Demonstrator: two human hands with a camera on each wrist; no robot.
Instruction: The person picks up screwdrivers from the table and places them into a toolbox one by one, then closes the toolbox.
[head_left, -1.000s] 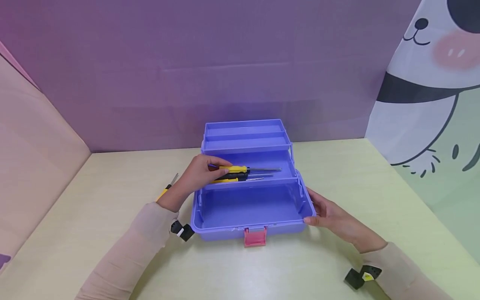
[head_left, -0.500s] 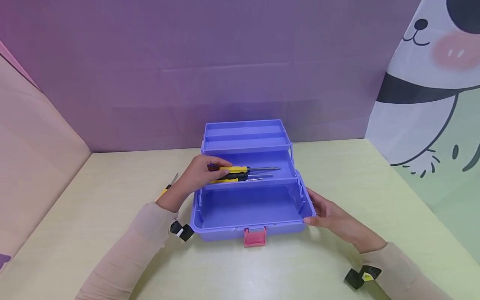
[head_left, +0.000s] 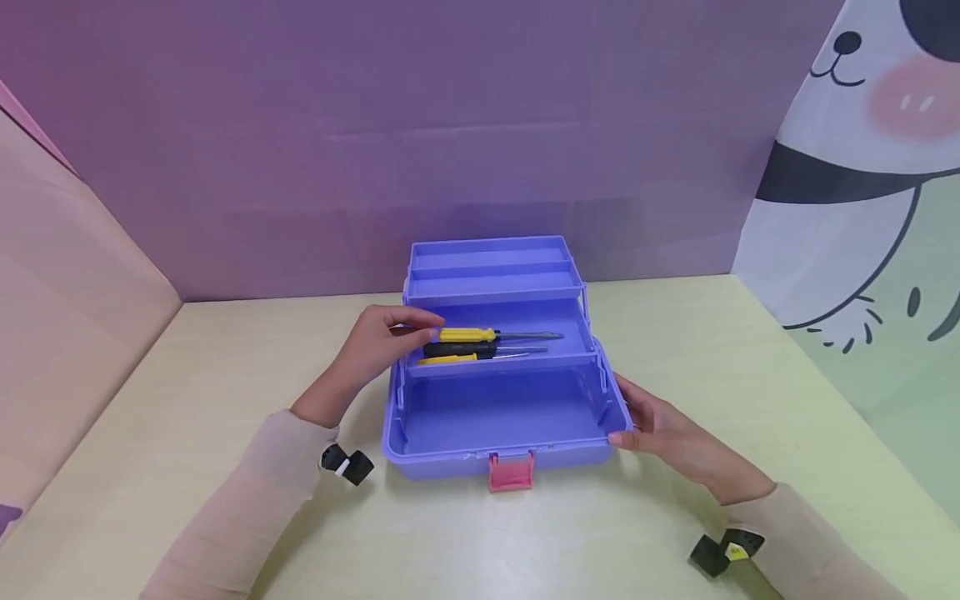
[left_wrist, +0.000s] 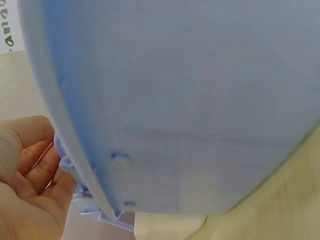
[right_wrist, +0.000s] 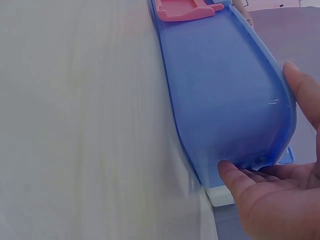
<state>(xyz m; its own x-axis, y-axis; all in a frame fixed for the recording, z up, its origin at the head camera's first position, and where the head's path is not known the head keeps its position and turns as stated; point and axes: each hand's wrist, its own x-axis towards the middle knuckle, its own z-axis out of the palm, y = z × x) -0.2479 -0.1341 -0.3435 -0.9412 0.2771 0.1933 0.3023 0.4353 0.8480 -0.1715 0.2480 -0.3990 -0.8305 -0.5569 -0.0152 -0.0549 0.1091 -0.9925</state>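
A purple-blue toolbox (head_left: pixel 506 454) with a pink latch stands open in the head view, its two trays stepped up towards the back. Side by side in the lower tray (head_left: pixel 532 312) lie a yellow screwdriver (head_left: pixel 468 335), a black-handled screwdriver (head_left: pixel 453 350) and a yellow-handled screwdriver (head_left: pixel 450 360). My left hand (head_left: pixel 371 346) is over the tray's left end, thumb tip right at the upper yellow handle's end, fingers loosely bent and holding nothing. At the box's right front corner my right hand (head_left: pixel 663 425) grips the side, with its thumb (right_wrist: pixel 295 75) on the rim and fingers against the wall.
Pale wood tabletop (head_left: pixel 750 375) surrounds the toolbox. A purple backdrop (head_left: pixel 480 150) rises close behind it, a pale panel (head_left: pixel 75 250) borders the left, and a panel with a panda print (head_left: pixel 847 242) stands on the right.
My left hand has let go of the upper yellow screwdriver and shifted left, leaving it in the tray. The screwdriver on the table by that wrist is now hidden. My right hand has stayed put.
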